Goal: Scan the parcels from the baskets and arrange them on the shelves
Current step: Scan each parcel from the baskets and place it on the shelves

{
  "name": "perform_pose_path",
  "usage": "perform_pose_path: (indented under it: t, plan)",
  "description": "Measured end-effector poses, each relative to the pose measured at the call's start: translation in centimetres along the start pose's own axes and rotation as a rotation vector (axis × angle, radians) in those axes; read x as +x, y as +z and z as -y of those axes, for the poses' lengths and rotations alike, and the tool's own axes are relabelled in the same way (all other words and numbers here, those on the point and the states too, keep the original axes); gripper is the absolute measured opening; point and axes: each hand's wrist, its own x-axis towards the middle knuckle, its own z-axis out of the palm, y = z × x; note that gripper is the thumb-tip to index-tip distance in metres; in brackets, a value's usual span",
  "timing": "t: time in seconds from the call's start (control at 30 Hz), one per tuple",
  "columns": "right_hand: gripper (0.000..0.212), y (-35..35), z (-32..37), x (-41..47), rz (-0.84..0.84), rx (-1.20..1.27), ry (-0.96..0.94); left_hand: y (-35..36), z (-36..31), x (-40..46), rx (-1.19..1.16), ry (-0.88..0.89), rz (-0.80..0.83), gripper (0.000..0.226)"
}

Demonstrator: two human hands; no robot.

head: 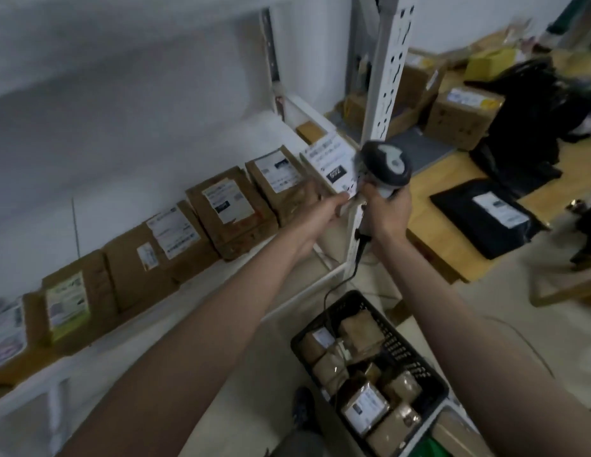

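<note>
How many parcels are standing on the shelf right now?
7: six leaning in a row along the shelf, counting the white parcel the left hand holds, plus one small box behind. More may be hidden.

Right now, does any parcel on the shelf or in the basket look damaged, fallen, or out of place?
Nothing stands out. The brown parcels lean in a row against the wall on the white shelf, labels facing out. The left hand holds a white parcel at the row's end; the right hand grips the scanner. The basket holds more parcels, jumbled but contained.
</note>
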Motion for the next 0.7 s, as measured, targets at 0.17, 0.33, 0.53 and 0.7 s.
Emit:
perform_pose_path:
  t: [0.17, 0.33, 0.53, 0.7]
  plan:
    - [0.054, 1.1, -2.0, 2.7, -0.128, 0.026, 0.004, 1.7, 0.5, 4.1, -0.017, -0.038, 0.046, 0.062]
    - [0.056, 2.0, -4.1, 4.4, -0.129, -0.011, 0.018, 2.6, 1.6, 6.1, -0.033, -0.104, 0.049, 0.063]
    - [0.052, 3.5, -5.3, 6.8, -0.042, -0.097, 0.082, 2.4, 2.2, 7.3, 0.003, -0.179, 0.044, 0.063]
    - [0.038, 4.3, -6.5, 8.5, 0.022, -0.205, 0.156, 1.8, 2.4, 7.7, 0.037, -0.267, -0.02, 0.055]
